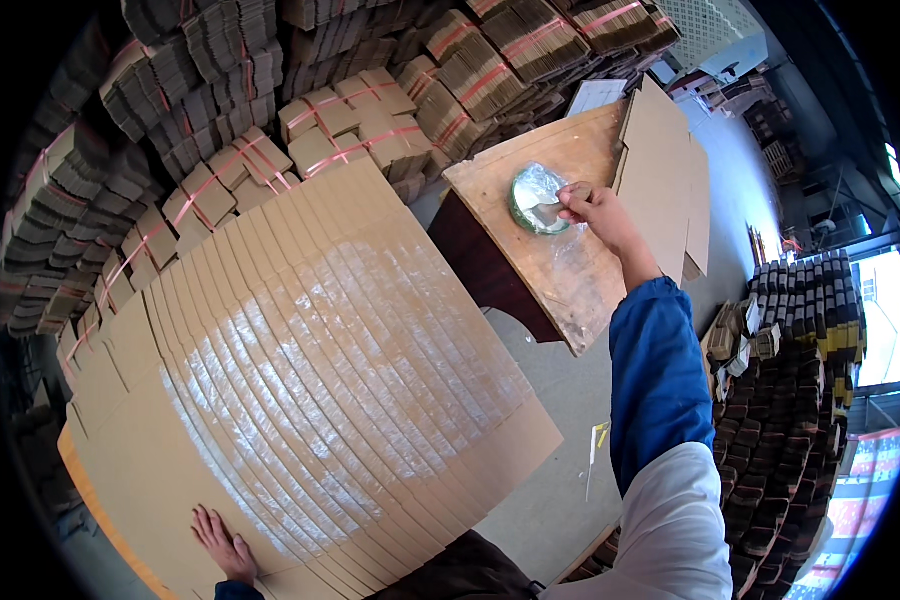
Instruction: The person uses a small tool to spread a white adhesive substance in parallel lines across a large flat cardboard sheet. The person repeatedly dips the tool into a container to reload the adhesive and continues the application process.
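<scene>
Fanned-out brown cardboard sheets [300,350] overlap in a long row before me, their exposed strips coated with a shiny whitish wet layer. My left hand [223,541] lies flat on the plain cardboard at the near left end, fingers spread, holding nothing. Out to the right, my right hand [592,208] pinches crumpled clear plastic film [542,180] at a round green-rimmed dish [519,208]. Whitish material shows inside the dish, partly hidden by the plastic and my fingers. The dish stands on a worn wooden tabletop [495,165].
Flat cardboard sheets [660,165] lie at the table's far right side. Bundled cardboard stacks [360,125] with pink straps fill the back and left. More dark stacked pieces [770,450] stand at the right. Grey floor [555,390] shows between table and cardboard.
</scene>
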`<state>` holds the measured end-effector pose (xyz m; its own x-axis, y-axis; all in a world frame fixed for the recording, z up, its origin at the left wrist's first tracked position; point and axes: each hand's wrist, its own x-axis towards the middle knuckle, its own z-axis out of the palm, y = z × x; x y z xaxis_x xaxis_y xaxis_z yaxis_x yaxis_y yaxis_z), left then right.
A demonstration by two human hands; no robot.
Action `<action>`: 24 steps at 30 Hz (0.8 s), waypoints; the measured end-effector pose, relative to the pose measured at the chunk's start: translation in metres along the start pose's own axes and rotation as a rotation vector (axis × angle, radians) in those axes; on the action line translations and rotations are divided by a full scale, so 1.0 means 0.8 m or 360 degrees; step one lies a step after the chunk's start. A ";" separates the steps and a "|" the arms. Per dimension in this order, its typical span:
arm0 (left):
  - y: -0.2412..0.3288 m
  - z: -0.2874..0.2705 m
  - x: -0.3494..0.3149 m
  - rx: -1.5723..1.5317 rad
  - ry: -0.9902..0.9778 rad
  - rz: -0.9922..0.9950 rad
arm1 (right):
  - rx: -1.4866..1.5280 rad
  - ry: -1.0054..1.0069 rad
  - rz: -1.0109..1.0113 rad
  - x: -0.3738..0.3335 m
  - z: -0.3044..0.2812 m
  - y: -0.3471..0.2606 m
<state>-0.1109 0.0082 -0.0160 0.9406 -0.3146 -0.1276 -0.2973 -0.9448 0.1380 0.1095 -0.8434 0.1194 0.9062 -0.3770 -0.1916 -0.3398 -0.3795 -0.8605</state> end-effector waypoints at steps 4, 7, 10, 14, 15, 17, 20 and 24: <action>0.009 0.003 0.002 -0.0030 0.0010 0.0012 | 0.0384 0.0092 0.0072 -0.017 -0.018 -0.007; 0.006 0.012 -0.002 -0.0060 0.0075 -0.0020 | 0.0674 -0.0035 0.0049 -0.020 -0.028 -0.013; -0.020 0.016 -0.023 -0.0135 0.0094 -0.0077 | 0.1014 -0.0217 0.0035 -0.037 0.025 -0.025; 0.008 -0.011 0.014 -0.0191 -0.0007 -0.0121 | 0.1314 -0.0257 -0.0015 -0.098 0.116 -0.042; 0.009 -0.010 0.019 -0.0197 0.0012 -0.0129 | 0.1333 -0.0390 -0.0104 -0.107 0.153 -0.052; 0.011 -0.015 0.014 -0.0183 -0.0015 -0.0159 | 0.1356 -0.0439 -0.0067 -0.135 0.249 -0.075; 0.013 -0.019 0.008 -0.0155 -0.0075 -0.0193 | 0.1132 -0.0765 -0.0141 -0.184 0.385 -0.127; 0.015 -0.013 0.002 -0.0174 -0.0019 -0.0205 | 0.0702 -0.0983 -0.0270 -0.232 0.505 -0.184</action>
<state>-0.1110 -0.0030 -0.0042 0.9676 -0.1930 -0.1626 -0.1539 -0.9619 0.2260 0.0931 -0.3760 0.0909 0.9568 0.2446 -0.1572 -0.1695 0.0300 -0.9851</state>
